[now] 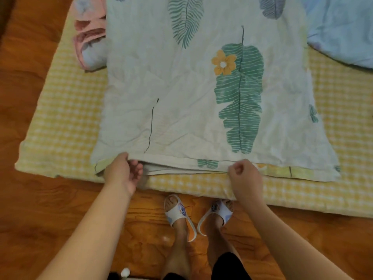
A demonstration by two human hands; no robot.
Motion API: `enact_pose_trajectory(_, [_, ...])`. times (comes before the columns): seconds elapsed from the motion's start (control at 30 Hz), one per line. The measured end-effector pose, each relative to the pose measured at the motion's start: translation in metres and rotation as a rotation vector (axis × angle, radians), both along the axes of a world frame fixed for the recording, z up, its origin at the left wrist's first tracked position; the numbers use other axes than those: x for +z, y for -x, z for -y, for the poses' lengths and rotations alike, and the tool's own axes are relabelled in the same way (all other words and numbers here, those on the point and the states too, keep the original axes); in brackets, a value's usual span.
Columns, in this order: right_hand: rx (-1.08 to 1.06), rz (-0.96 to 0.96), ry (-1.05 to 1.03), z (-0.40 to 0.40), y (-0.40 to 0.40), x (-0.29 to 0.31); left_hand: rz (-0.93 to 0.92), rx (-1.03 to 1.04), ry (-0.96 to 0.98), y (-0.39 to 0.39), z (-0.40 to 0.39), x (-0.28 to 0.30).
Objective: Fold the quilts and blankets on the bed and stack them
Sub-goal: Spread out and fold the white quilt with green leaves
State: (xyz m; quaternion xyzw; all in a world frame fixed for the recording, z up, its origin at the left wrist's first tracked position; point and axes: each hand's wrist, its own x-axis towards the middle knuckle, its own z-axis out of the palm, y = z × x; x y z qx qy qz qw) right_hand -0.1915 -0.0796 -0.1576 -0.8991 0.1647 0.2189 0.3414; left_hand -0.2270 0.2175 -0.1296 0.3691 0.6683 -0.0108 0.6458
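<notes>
Along the near edge of the leaf-print quilt (201, 93), spread folded on the yellow checked mattress (66, 122), I see my left hand (123, 172) curled under its layers and my right hand (242, 174) pinching its hem. Beyond it, a pink blanket (88, 41) and a blue quilt (343, 27) run out of frame.

Head view — steeply down, close over the bed (66, 110) edge.
</notes>
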Motion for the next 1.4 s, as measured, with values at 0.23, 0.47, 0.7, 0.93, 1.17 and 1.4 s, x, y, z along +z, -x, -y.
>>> enact_pose_trajectory(0.23, [0.634, 0.192, 0.127, -0.009, -0.052, -0.020, 0.290, -0.696, -0.324, -0.032, -0.010, 0.009])
enact_pose_trajectory(0.47, [0.752, 0.359, 0.183, -0.002, -0.062, -0.018, 0.332, -1.858, -1.004, -0.019, 0.037, -0.035])
enact_pose_trajectory(0.7, [1.097, 0.475, 0.256, 0.021, -0.054, -0.026, 0.308, -2.073, -1.239, -0.020, 0.052, -0.054])
enact_pose_trajectory(0.93, [1.173, 0.397, 0.315, 0.028, -0.052, -0.035, 0.261, -2.066, -1.250, -0.018, 0.049, -0.053])
enact_pose_trajectory(1.17, [1.088, 0.445, 0.287, 0.035, -0.049, -0.036, 0.423, -1.811, -0.979, -0.014, 0.037, -0.053])
enact_pose_trajectory(1.4, [1.137, 0.510, 0.404, 0.056, -0.029, -0.047, 0.447, -2.001, -1.120, 0.017, 0.027, -0.049])
